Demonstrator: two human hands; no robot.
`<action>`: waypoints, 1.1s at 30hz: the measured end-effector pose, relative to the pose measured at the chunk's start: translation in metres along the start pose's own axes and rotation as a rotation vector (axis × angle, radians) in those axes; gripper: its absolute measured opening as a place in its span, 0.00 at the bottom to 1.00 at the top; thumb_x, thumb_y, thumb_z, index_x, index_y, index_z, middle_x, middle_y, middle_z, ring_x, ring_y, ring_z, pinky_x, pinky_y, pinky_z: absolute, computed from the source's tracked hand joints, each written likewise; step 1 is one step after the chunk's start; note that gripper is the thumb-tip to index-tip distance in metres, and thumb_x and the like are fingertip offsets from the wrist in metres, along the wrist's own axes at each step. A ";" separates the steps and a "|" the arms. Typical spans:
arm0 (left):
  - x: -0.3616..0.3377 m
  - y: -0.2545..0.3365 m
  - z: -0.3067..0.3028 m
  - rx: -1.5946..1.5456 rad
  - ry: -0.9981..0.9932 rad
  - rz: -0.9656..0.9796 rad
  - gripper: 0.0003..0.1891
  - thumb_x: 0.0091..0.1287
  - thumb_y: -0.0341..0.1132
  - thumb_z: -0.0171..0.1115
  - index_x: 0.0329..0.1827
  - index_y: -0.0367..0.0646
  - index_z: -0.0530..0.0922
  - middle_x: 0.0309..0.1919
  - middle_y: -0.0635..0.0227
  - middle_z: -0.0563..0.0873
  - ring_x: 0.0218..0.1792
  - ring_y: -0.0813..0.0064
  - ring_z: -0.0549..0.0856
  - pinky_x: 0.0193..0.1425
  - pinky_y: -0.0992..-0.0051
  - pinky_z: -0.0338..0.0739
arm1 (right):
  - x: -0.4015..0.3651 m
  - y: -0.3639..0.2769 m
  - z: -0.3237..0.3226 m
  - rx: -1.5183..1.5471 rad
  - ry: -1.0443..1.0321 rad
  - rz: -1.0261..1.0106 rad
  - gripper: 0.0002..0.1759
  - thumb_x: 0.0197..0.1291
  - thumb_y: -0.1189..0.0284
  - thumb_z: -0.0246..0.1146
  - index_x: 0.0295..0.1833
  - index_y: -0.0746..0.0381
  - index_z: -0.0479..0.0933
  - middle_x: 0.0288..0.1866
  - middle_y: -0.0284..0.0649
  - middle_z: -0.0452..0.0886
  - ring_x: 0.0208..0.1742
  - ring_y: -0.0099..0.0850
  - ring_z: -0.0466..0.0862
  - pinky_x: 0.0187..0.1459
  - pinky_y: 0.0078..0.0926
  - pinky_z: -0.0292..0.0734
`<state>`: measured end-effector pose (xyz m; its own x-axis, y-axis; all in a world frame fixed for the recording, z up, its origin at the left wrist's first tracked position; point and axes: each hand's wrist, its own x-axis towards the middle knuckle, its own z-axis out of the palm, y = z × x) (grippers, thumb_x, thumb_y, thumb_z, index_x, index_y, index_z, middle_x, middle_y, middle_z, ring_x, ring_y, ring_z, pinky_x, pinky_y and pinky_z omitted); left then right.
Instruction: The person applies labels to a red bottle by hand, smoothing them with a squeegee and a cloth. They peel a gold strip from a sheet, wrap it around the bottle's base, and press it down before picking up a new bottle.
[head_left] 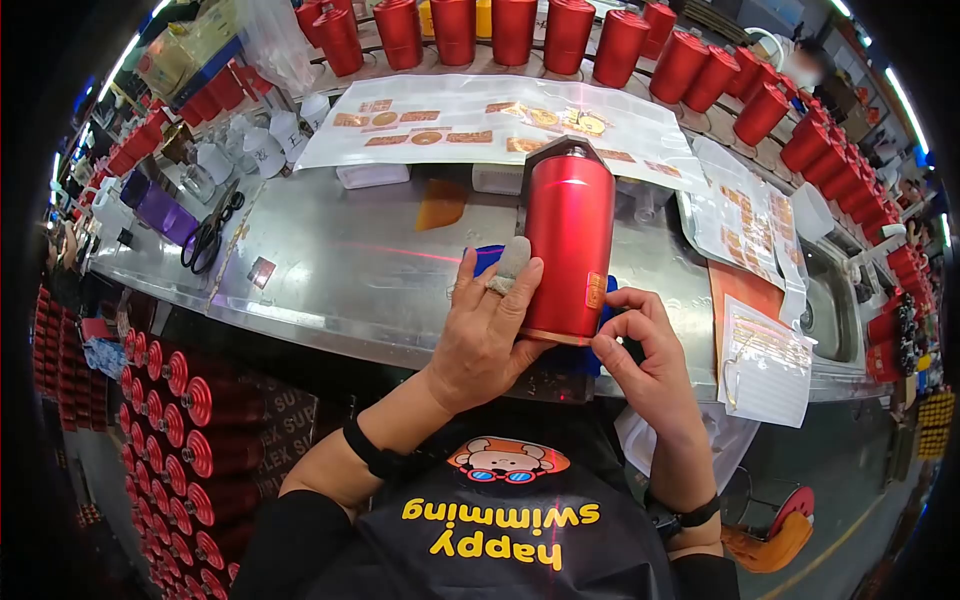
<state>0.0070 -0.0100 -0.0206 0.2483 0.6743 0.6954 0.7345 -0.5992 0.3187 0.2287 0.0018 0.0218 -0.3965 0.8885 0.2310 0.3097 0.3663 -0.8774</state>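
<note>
A glossy red bottle lies tilted away from me, its metal neck at the far end against a dark angular support. Low on its right side is a small gold sticker. My left hand is closed against the bottle's left side, with the thumb by the base. Pale finger cots cover some of its fingertips. My right hand is at the lower right edge, near the sticker, fingers bent and apart, fingertips at the bottle. Blue material shows beside and beneath the bottle.
Gold sticker sheets lie across the back of the metal table, and more sheets at the right. Red bottles line a curved conveyor behind. Black scissors lie left. A sink is at the right; stacked bottles stand lower left.
</note>
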 end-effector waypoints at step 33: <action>0.009 0.011 0.002 -0.583 -0.122 -0.488 0.46 0.65 0.47 0.69 0.77 0.32 0.52 0.68 0.42 0.65 0.68 0.51 0.70 0.72 0.61 0.65 | -0.009 -0.005 -0.005 0.418 -0.030 0.216 0.12 0.67 0.77 0.59 0.54 0.67 0.77 0.41 0.38 0.85 0.42 0.21 0.83 0.46 0.21 0.78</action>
<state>0.0187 -0.0098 -0.0123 0.0746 0.9431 0.3239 0.3353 -0.3296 0.8826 0.2349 -0.0070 0.0255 -0.3880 0.9215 0.0171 0.0161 0.0254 -0.9995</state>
